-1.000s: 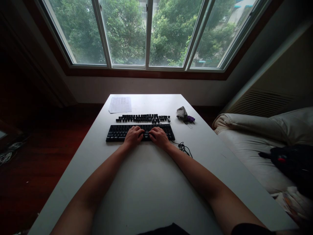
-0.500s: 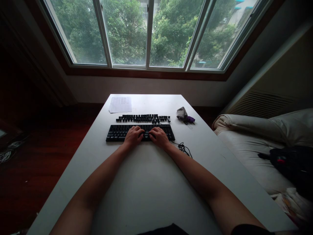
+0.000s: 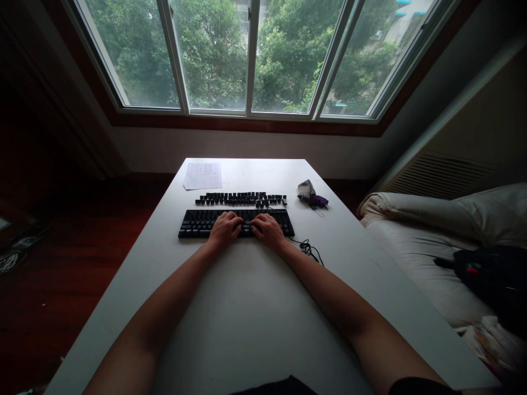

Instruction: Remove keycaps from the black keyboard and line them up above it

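Keyboard [image 3: 196,224] | long axis left-right | left fingers [image 3: 234,219], right fingers [image 3: 259,219] half-curled over it; can't tell any grip

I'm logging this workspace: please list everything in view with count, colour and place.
Keyboard: 1, black, under both hands
Loose keycaps: many, black, rows beyond keyboard
Cable: 1, black, right of keyboard
Printed sheet: 1, white, table's far left
Cloth: 1, grey, table's far right
Small bundle: 1, purple, beside cloth
Table: 1, white, centre
Window: 1, brown-framed, beyond table
Trees: uncountable, green, outside
Wall: 1, pale, below window
Floor: 1, dark red, left
Cords: several, pale, left floor
Vent grille: 1, beige, right
Sofa: 1, cream, right
Unclear item: 1, black with red spot, on sofa
Clothing: 2 patches, black, bottom centre and right
Left hand: 1, bare, on keyboard
Right hand: 1, bare, on keyboard
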{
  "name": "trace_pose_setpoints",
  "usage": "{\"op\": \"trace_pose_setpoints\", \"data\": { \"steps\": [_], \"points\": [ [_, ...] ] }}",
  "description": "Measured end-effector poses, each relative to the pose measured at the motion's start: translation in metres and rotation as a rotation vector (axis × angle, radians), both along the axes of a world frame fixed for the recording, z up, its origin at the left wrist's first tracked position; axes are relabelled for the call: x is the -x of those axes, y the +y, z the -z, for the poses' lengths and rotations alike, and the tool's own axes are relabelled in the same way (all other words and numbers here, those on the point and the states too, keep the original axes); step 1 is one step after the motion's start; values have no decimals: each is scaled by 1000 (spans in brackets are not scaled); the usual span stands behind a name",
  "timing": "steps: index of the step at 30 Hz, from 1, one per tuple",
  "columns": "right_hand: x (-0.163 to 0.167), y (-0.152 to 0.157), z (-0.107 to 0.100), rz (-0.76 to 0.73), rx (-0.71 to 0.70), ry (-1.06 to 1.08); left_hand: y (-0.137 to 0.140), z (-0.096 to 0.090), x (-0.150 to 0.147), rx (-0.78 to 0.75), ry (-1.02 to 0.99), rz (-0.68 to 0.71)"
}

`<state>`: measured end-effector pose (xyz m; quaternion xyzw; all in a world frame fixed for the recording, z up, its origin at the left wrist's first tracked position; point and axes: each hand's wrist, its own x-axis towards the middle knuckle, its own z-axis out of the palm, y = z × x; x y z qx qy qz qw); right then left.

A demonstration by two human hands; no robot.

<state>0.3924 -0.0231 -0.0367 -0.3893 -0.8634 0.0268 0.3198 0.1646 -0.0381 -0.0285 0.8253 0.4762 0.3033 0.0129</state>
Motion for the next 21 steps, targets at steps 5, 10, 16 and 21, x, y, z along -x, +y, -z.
{"op": "trace_pose_setpoints", "data": {
  "steps": [5, 10, 16, 21],
  "points": [
    [0, 0, 0, 4, 15, -3, -1, -2, 0, 5, -7, 3],
    [0, 0, -1, 4, 19, -4, -1, -2, 0, 19, -18, 8],
    [0, 0, -1, -1, 8, -6, -1, -1, 0, 16, -13, 2],
    [-1, 0, -1, -2, 14, 1, -1, -2, 0, 9, -7, 3]
  ]
}}
